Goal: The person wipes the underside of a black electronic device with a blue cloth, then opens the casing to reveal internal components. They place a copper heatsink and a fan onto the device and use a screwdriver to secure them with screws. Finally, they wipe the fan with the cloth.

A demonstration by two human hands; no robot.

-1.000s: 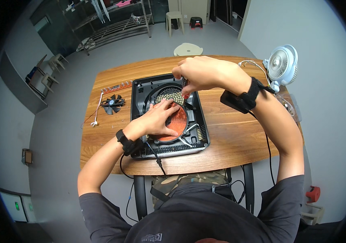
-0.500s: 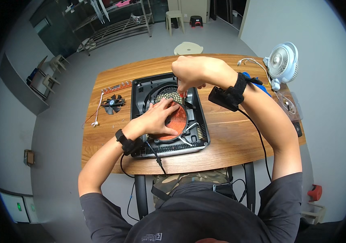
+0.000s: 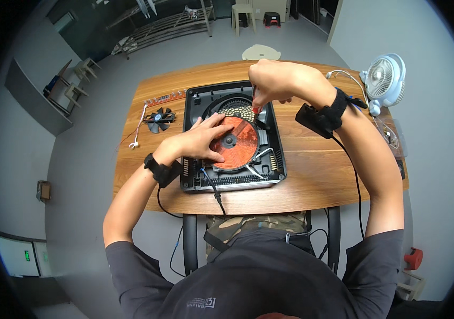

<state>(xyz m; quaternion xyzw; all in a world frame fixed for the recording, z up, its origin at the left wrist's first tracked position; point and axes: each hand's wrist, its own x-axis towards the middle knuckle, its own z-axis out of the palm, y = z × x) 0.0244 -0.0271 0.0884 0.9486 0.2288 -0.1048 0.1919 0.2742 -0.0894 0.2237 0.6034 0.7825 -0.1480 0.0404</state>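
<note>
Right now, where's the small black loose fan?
In the head view, the small black fan lies on the wooden table, just left of the opened black cooker housing, beyond the left hand.

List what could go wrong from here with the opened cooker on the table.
The red-handled screwdriver in the right hand works close to the copper coil; a slip might scratch its windings. The left hand rests its fingers on that coil beside the tool tip, so a slip could jab them. The small black fan lies loose beside the open cooker base and could get knocked.
</note>
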